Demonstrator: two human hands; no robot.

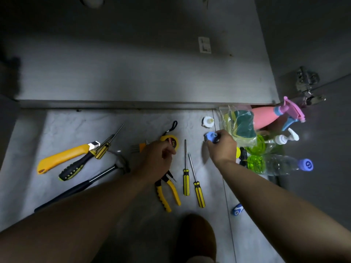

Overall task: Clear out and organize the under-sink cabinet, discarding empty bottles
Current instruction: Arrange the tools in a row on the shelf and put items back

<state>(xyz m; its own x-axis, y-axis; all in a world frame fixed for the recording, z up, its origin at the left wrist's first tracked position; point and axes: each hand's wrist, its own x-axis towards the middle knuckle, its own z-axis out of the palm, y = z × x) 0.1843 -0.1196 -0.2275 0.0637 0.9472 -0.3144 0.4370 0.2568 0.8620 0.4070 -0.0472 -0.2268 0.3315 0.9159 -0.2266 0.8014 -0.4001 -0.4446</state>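
Right hand [222, 147] is curled over a small blue cap [210, 136], the fingertips pinching it just above the floor tiles [114, 120] and near a loose white cap [208, 121]. This is judged to be the sorting of closures from containers. Left hand [157, 158] is curled over the head of the yellow pliers [169, 194], just beside the tape measure [171, 142]; whether it grips anything cannot be told. Tools lie in a rough row to the left: utility knife [62, 156], hammer [81, 185] and two screwdrivers [186, 175], kept apart from the cleaning goods, apparently grouped by kind. The bottles are heaped at the right, by the cabinet corner: pink spray bottle [266, 118], pump bottle [284, 138] and a clear plastic bottle [281, 165] on its side (seemingly empty, a likely discard), with a bag of sponges [241, 124] against them. Cabinet floor [133, 73] is grey, dimly lit and speckled with dark marks. A door hinge [305, 84] shows at the right. The tiles are pale and marbled.
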